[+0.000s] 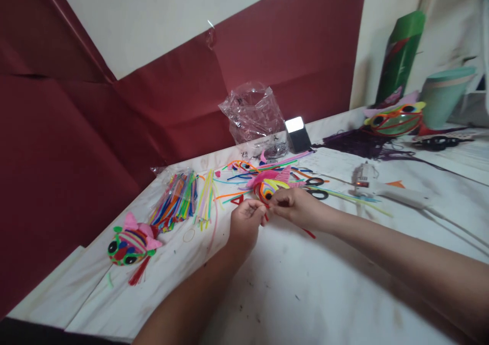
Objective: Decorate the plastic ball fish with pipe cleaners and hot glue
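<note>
My left hand [246,221] and my right hand [292,206] meet over the middle of the table. Both pinch a red pipe cleaner [309,234], whose free end sticks out below my right wrist; my fingers cover much of it. Just behind them lies a fish-like craft piece [281,184] in pink, yellow and orange with a round black eye, partly hidden by my right hand. A small red bent triangle [237,200] rests left of it. The black-handled scissors [318,194] lie beyond my right hand, their blades out of sight.
At the left sit a finished-looking colourful fish [132,245] and a bag of pipe cleaners [175,200]. A glue gun [393,189] with its cord lies at the right. Behind are a clear plastic bag [252,113], a dark box-like object [298,135] and a pale green cup [445,100].
</note>
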`<act>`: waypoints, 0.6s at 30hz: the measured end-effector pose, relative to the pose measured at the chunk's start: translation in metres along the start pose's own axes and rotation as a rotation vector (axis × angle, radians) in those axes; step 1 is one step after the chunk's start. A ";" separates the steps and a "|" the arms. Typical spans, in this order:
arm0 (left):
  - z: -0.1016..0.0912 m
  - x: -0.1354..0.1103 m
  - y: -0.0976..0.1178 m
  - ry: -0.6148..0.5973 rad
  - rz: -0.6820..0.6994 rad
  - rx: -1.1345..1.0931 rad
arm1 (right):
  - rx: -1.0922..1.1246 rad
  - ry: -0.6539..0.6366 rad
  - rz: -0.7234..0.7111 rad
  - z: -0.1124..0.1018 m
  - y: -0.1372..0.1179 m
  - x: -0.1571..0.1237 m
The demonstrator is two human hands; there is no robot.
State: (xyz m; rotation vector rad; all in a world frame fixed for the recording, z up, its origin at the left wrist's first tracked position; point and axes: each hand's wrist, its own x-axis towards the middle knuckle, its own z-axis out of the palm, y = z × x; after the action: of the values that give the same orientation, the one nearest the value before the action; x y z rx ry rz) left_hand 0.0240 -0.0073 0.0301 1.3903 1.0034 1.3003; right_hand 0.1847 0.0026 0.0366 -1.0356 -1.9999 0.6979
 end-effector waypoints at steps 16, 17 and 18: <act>0.009 0.038 0.015 -0.093 0.370 0.551 | 0.273 0.156 0.425 -0.007 0.028 -0.032; 0.009 0.047 0.017 -0.088 0.406 0.589 | 0.292 0.175 0.463 -0.007 0.035 -0.032; 0.009 0.056 0.018 -0.097 0.425 0.611 | 0.310 0.193 0.492 -0.007 0.040 -0.032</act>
State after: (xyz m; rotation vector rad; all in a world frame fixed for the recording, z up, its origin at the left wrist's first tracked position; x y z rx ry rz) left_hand 0.0380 0.0421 0.0602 2.2055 1.1293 1.2539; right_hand 0.2195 -0.0030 -0.0011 -1.3567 -1.4219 1.0814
